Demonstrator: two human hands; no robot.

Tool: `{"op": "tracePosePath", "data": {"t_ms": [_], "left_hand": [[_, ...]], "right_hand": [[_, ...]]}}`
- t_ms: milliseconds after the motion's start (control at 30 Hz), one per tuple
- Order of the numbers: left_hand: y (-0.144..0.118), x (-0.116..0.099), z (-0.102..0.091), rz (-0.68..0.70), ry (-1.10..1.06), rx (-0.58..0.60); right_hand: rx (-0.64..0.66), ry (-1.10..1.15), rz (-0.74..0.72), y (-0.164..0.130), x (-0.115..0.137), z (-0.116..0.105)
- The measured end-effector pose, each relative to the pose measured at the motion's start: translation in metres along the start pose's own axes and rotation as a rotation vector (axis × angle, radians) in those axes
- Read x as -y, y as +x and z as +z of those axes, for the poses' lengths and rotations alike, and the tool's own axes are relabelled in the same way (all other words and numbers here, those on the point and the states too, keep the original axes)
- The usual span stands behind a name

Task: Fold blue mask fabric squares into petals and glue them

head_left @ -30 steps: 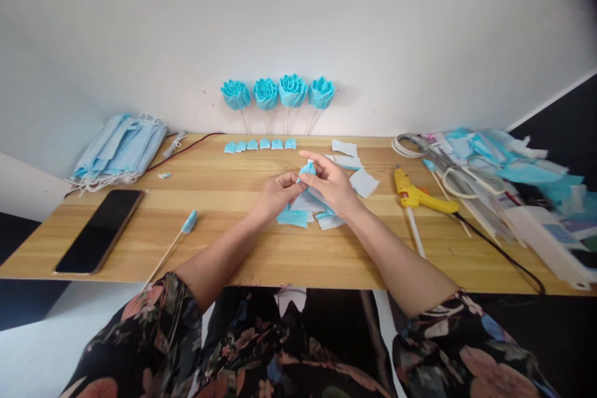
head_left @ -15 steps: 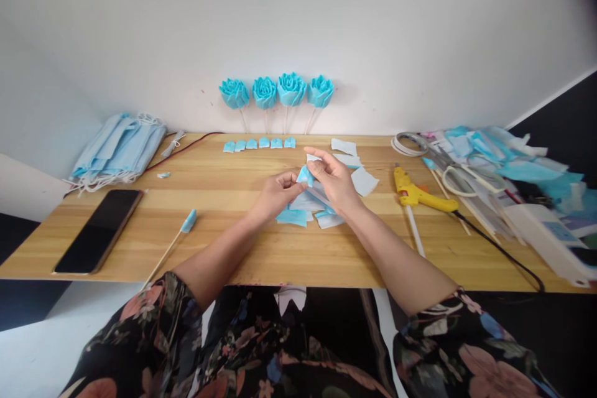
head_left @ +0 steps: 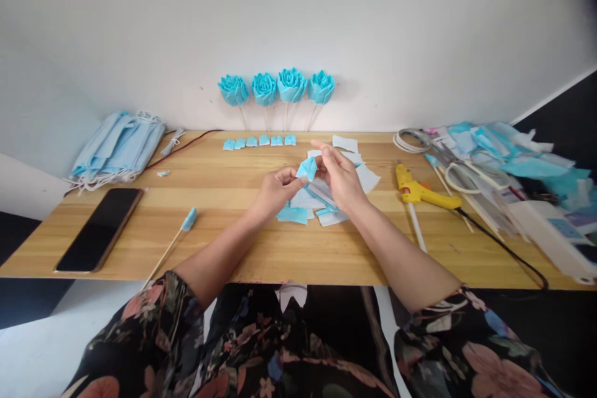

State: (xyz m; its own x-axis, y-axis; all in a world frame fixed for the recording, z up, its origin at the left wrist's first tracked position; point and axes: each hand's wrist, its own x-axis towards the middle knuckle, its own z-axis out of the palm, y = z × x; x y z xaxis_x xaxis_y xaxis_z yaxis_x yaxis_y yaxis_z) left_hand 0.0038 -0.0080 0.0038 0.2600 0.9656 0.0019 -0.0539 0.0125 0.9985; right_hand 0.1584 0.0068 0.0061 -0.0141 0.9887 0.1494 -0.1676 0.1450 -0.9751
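My left hand (head_left: 281,189) pinches a small folded piece of light blue mask fabric (head_left: 306,168) by its lower left edge, thumb in front. The piece comes to a point at the top. Close on the right is my right hand (head_left: 340,175), its thumb and index finger lifted off the piece and apart; its other fingers, partly hidden, are at the piece's right edge. Under both hands lie loose blue and white fabric cuttings (head_left: 293,215), partly covered. Several small folded blue petals (head_left: 264,140) form a row behind them on the wooden table (head_left: 209,168).
Several blue fabric roses (head_left: 292,86) on sticks lean on the wall. Left are stacked masks (head_left: 119,146), a phone (head_left: 99,230) and a stick with a blue tip (head_left: 188,220). Right are a yellow glue gun (head_left: 426,194), scissors (head_left: 466,179), tape rolls (head_left: 413,140) and a scrap heap (head_left: 517,155).
My right thumb and index finger have come off the folded piece and the hand has shifted slightly right. More of the piece shows now, while my left hand keeps its pinch.
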Motion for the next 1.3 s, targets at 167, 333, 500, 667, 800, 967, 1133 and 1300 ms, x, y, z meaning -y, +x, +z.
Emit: {"op": "tracePosePath", "data": {"t_ms": [167,333,500,667,800,967,1133,1300], "left_hand": [[0.003,0.002,-0.004,0.034,-0.039,-0.076],[0.001,0.001,-0.003,0.025,-0.047,-0.083],[0.0,0.0,-0.002,0.016,-0.021,-0.067],[0.001,0.001,-0.003,0.043,-0.027,-0.058],[0.001,0.001,-0.003,0.043,-0.03,-0.059],[0.001,0.001,-0.003,0.036,-0.027,-0.06],[0.001,0.003,-0.003,0.026,-0.032,-0.046],[0.001,0.003,-0.003,0.033,-0.031,-0.041]], "right_hand": [[0.075,0.025,0.021,0.0,-0.002,0.001],[0.131,-0.082,-0.004,0.001,-0.006,0.001],[0.124,-0.193,-0.079,0.001,-0.01,-0.002],[0.099,-0.222,-0.113,0.0,-0.01,-0.002],[0.073,-0.148,-0.072,0.001,-0.01,0.0],[0.071,-0.099,-0.068,0.003,-0.011,0.0],[0.027,-0.155,-0.094,0.001,-0.008,0.001],[0.056,-0.113,-0.083,0.0,-0.006,0.002]]}}
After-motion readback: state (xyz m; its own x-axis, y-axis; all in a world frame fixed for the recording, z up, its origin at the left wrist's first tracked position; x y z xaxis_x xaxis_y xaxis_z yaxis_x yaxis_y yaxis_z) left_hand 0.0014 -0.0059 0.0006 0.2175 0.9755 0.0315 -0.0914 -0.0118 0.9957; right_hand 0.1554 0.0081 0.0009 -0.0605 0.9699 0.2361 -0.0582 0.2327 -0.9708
